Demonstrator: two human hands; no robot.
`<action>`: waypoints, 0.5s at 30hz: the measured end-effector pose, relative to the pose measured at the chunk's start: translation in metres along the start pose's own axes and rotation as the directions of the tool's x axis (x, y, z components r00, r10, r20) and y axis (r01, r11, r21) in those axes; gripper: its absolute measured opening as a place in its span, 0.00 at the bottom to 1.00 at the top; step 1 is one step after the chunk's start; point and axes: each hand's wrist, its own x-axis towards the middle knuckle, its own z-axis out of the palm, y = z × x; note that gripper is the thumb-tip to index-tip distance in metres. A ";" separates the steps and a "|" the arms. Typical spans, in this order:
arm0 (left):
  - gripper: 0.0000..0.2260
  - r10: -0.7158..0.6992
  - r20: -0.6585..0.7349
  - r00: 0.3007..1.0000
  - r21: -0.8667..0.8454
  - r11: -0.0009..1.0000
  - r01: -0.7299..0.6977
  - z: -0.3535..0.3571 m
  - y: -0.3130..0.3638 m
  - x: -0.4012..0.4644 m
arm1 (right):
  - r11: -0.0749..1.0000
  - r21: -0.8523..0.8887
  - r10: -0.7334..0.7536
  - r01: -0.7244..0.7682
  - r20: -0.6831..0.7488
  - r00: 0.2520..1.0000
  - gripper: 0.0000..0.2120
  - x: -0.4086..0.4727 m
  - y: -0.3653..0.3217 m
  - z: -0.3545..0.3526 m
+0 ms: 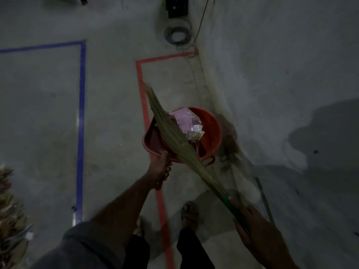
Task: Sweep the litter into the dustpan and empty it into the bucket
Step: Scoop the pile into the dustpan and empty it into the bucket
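Left hand (160, 172): one; fingers curled round the handle of the dustpan, holding it tipped over the bucket.
Right hand (247, 218): one; fingers wrapped round the green handle of the broom.
Dustpan (155, 139): one, dark red, its mouth over the near-left rim of the bucket.
Broom (171, 131): one, straw bristles lying across the dustpan, tips pointing up-left past the bucket.
Bucket (210, 131): one, red, standing on the floor near the wall, inside the red tape outline.
Litter (187, 123): pink and clear plastic pieces bunched at the dustpan's mouth, over the bucket; exact count cannot be told.
Floor tape: two outlines, one blue (81, 121), one red (140, 84).
Cable coil (177, 34): one, on the floor beyond the bucket.
Feet (190, 212): two, in sandals.
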 end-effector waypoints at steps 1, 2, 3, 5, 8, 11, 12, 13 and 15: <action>0.24 -0.015 0.004 1.000 0.010 1.000 0.015 0.012 -0.002 0.017 | 1.000 -0.005 0.018 -0.018 0.020 1.000 0.42 0.014 0.010 0.000; 0.24 -0.030 0.008 0.999 0.030 0.999 0.030 0.022 -0.004 0.035 | 0.999 0.008 0.036 -0.037 0.042 0.998 0.44 0.027 0.020 0.003; 0.24 -0.049 0.018 0.999 0.057 0.997 0.048 0.032 -0.006 0.052 | 0.999 0.011 0.040 -0.041 0.058 0.998 0.46 0.040 0.030 0.007; 0.25 -0.079 0.043 0.996 0.116 0.991 0.074 0.049 -0.009 0.085 | 1.000 -0.027 0.015 -0.013 0.048 0.999 0.50 0.065 0.049 0.019; 0.25 -0.110 0.083 0.990 0.222 0.971 0.090 0.071 -0.012 0.129 | 0.999 -0.045 0.028 -0.028 -0.001 1.000 0.52 0.094 0.070 0.040; 0.26 -0.128 0.115 0.985 0.317 0.944 0.086 0.088 -0.005 0.155 | 0.998 -0.004 0.059 -0.059 0.004 0.998 0.50 0.115 0.078 0.054; 0.27 -0.133 0.105 0.985 0.345 0.934 0.089 0.093 -0.004 0.163 | 0.997 -0.031 0.067 -0.067 -0.008 0.998 0.49 0.119 0.081 0.058; 0.27 -0.128 0.088 0.988 0.373 0.924 0.086 0.096 -0.004 0.170 | 0.996 -0.041 0.083 -0.083 -0.012 0.996 0.48 0.121 0.082 0.061; 0.28 -0.109 0.067 0.992 0.406 0.911 0.073 0.100 -0.002 0.179 | 0.993 -0.038 0.106 -0.108 -0.041 0.994 0.45 0.123 0.080 0.065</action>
